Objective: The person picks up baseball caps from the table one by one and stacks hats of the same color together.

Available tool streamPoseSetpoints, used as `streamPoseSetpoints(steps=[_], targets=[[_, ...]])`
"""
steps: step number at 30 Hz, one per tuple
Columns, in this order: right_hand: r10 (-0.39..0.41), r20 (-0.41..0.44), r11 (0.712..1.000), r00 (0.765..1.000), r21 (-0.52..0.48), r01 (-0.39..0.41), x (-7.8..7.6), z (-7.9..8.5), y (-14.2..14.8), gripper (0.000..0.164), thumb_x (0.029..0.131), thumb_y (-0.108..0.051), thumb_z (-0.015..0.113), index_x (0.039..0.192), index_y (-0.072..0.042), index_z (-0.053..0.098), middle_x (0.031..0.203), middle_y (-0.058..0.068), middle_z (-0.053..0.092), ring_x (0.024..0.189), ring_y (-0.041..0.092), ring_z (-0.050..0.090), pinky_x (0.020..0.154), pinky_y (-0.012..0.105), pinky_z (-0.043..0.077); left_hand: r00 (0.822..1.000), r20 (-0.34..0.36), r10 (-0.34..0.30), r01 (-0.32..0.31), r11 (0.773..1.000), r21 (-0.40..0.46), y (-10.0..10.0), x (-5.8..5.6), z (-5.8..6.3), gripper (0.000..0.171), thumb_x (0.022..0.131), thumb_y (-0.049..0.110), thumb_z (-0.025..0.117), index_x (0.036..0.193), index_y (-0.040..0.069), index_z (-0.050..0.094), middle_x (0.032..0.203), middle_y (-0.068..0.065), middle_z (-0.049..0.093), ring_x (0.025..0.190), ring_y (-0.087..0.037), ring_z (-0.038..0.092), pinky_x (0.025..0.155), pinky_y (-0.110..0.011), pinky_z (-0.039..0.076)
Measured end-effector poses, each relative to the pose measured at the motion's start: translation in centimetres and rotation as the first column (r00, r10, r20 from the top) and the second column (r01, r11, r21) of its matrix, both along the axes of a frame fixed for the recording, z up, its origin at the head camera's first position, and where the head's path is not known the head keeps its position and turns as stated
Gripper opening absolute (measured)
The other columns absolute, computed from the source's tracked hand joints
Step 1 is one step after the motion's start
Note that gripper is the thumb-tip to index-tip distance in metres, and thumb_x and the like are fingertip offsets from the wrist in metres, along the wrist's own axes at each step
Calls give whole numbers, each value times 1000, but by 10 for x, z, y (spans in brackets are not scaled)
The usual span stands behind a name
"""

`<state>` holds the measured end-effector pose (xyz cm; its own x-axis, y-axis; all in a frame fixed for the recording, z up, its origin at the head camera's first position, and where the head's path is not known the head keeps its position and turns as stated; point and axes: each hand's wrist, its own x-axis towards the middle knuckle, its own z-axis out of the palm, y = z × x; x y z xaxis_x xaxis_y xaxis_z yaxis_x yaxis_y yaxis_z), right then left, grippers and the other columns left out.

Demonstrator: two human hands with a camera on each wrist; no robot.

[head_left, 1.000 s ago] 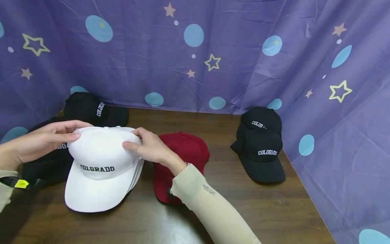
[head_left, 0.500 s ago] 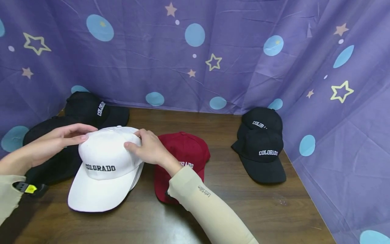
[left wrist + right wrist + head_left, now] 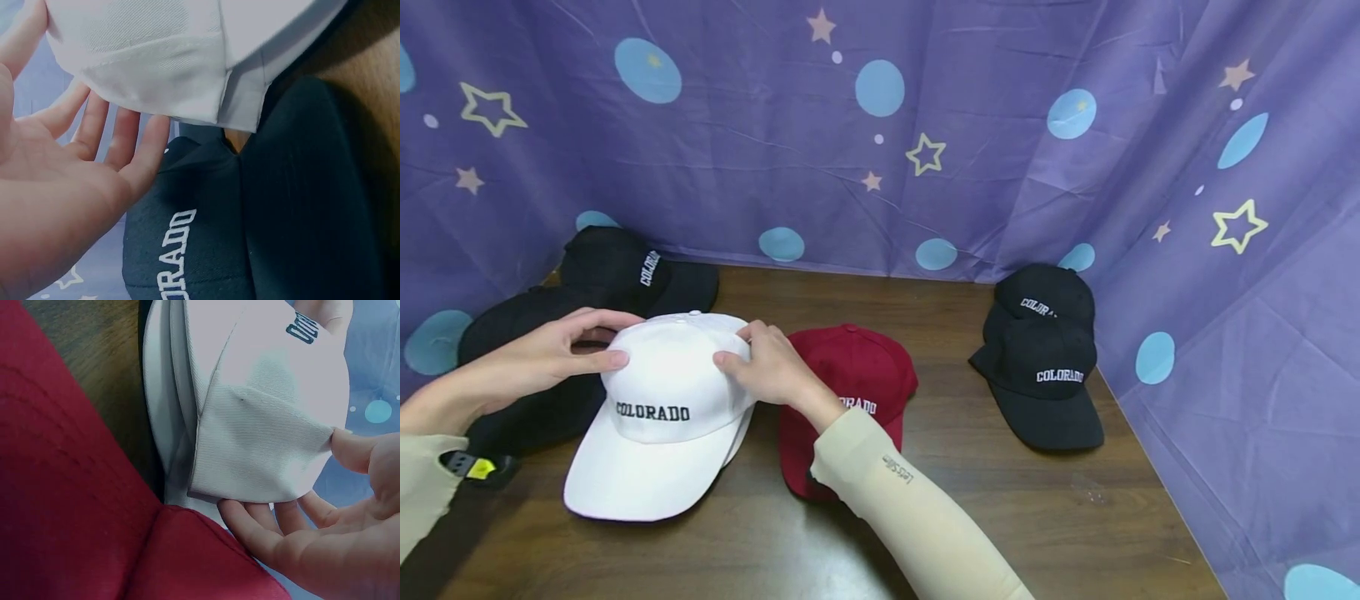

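On the left half of the surface (image 3: 1090,533), both hands are on the white cap (image 3: 658,375) that tops a small nest of white caps; the brims beneath (image 3: 739,437) peep out at its right side. The left hand (image 3: 561,354) holds one side of the crown, its thumb in front and the fingers behind; the right hand (image 3: 775,367) pinches the other side between thumb and fingers. Whether the nest rests on the surface or hangs just above it, I cannot tell.

The step in hand looks like squaring the top cap over those below, probably well along, since the crowns sit closely together. Next calls for an even grip on both sides, lining up the brims, then a level carry or a gentle release, without knocking the red cap (image 3: 861,362) just to the right.

Only the head view gives the whole COLORADO lettering on the white crown and the black caps (image 3: 1048,367) far off to the right. It hides most of the right hand's fingers, which the right wrist view shows tucked at the rim, with the layered brims side by side and the red cap close by. The left wrist view adds the left fingertips at the rim, a second white edge beyond it, and a black cap (image 3: 187,219) near them
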<state>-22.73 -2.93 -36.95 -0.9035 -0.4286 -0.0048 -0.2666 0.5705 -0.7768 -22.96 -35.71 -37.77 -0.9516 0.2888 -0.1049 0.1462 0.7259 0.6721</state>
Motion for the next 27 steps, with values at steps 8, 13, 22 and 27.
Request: streamPoseSetpoints(steps=[8,13,22,27], targets=[[-53,38,998,998,19,52,-4,-4,-7,50,104,-35,69,143,-6,56,130,8,60,108,13,54,83,23,56,1000,1,-1,1,1000,-4,2,-2,2,61,106,35,67,156,11,44,151,-16,36,115,-9,47,82,-17,47],[-89,41,996,995,14,88,-8,-5,-12,50,104,-35,69,143,-8,55,132,7,59,110,14,55,83,25,58,1000,4,11,-11,1000,-22,2,-8,2,62,106,39,67,157,12,44,152,-17,35,121,-21,46,88,-27,48],[-152,41,988,987,6,152,-14,-9,-19,47,104,-36,69,141,-10,56,133,5,59,114,14,54,91,25,55,999,36,25,-26,999,25,2,-18,1,67,107,41,65,159,7,40,160,-27,26,135,-44,39,102,-71,40],[-180,46,983,983,-11,181,-18,-11,-21,47,104,-36,69,141,-10,56,132,5,59,113,14,54,90,25,55,998,48,36,-37,999,39,3,-23,0,72,107,43,65,162,6,37,161,-30,24,140,-52,33,105,-77,35]])
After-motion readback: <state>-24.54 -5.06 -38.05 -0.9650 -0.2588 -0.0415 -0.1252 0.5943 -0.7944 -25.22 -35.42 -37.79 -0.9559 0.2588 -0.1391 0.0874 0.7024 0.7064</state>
